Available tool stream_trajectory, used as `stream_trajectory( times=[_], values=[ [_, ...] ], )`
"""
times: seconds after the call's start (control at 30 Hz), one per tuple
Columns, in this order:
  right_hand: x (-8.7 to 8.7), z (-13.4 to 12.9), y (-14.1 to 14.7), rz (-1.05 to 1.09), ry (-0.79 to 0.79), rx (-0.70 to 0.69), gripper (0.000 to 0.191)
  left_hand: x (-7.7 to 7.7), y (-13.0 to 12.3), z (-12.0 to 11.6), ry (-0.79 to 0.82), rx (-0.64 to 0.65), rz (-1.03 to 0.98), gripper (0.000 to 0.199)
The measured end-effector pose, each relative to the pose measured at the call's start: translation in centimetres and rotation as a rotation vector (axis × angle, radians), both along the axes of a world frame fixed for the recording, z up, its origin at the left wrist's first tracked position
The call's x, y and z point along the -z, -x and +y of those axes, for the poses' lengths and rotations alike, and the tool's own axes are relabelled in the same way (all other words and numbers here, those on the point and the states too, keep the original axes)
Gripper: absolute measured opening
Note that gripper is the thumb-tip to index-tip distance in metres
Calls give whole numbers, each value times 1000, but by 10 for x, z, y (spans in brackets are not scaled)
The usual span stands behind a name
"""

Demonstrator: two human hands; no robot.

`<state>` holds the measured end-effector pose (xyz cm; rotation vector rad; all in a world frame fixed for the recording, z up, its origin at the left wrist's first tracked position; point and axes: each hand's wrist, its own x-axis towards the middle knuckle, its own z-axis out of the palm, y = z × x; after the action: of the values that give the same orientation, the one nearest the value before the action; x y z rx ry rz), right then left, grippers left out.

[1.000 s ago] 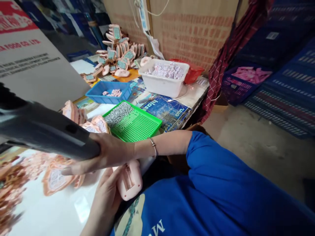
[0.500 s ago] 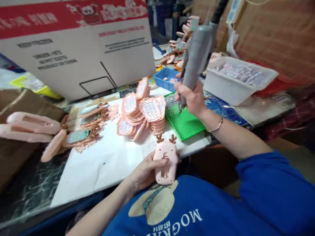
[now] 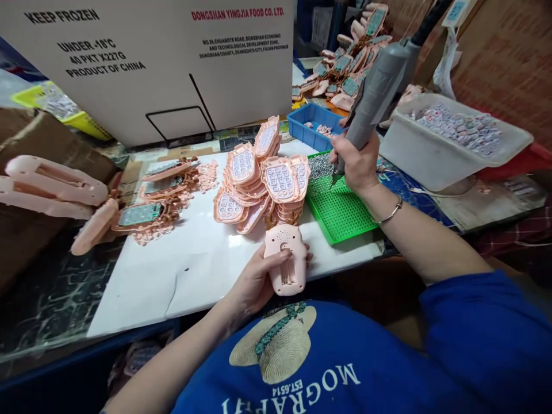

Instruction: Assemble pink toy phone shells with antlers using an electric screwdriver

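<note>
My left hand (image 3: 257, 275) is closed around a pink toy phone (image 3: 276, 279) with brown antlers, its back turned up so the uncovered battery slot shows. The thumb presses beside that slot. In my right hand (image 3: 359, 161) is a grey electric screwdriver (image 3: 377, 92), gripped low on its body and tilted, its bit pointing down over the green perforated tray (image 3: 345, 215). Small silver screws (image 3: 321, 167) lie heaped at the tray's far end. Just beyond the toy phone are stacked pink front covers (image 3: 280, 181) with keypads.
A large white carton (image 3: 172, 75) stands behind the white work surface (image 3: 142, 287). Circuit-board halves (image 3: 140, 214) lie at left beside pink back shells (image 3: 56, 181). A blue bin (image 3: 297, 123) and a white tub (image 3: 414, 149) of small parts sit behind the green tray.
The view has tipped downward and sharpened. The toy phone sits nearer the stacked covers. The screwdriver stays in my right hand, its bit still over the green tray.
</note>
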<state>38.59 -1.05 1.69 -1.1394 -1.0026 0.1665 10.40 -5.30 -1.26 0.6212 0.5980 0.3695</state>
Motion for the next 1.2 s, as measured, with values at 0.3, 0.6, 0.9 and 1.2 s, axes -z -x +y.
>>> stream_trajectory(
  times=[0.3, 0.6, 0.9, 1.2],
  values=[
    [9, -1, -5, -20, 34, 75, 37, 1, -1, 1, -19, -18, -16, 40],
    [4, -4, -2, -31, 24, 128, 42, 0, -1, 1, -7, -24, -14, 45],
    [8, -1, -4, -51, 12, 138, 41, 1, 0, 1, -8, -31, -16, 46],
    [-23, -12, 11, 14, -101, 87, 34, -7, 16, -5, 21, -105, -35, 44]
  ],
)
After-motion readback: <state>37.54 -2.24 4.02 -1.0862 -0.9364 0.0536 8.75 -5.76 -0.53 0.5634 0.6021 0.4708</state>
